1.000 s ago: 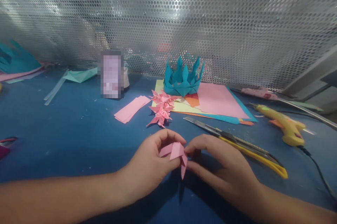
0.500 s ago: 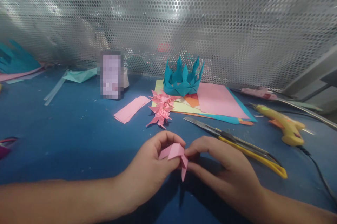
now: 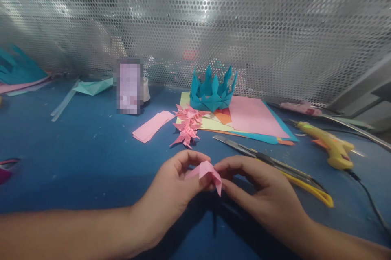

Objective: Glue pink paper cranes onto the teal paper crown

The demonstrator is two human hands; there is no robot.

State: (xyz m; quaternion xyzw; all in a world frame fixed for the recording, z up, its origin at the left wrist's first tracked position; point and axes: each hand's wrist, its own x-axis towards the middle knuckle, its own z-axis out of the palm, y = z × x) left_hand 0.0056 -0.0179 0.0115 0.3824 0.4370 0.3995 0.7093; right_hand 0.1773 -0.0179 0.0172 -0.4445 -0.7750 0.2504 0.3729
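Pink paper (image 3: pixel 207 167), folded, sharply pointed

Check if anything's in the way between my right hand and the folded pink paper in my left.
Nothing visible: your right hand is right at the edge of the folded pink paper, which your left hand holds; exact contact is hard to tell. The utility knife lies beyond the right hand, not between them.

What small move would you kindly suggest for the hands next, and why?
Perhaps the right hand should press the downward-pointing flap to sharpen its fold, with the left hand steadying the folded pink paper. The left hand pinches the piece, the flap sticks out, and the right hand is right beside it, though whether it touches is hard to tell.
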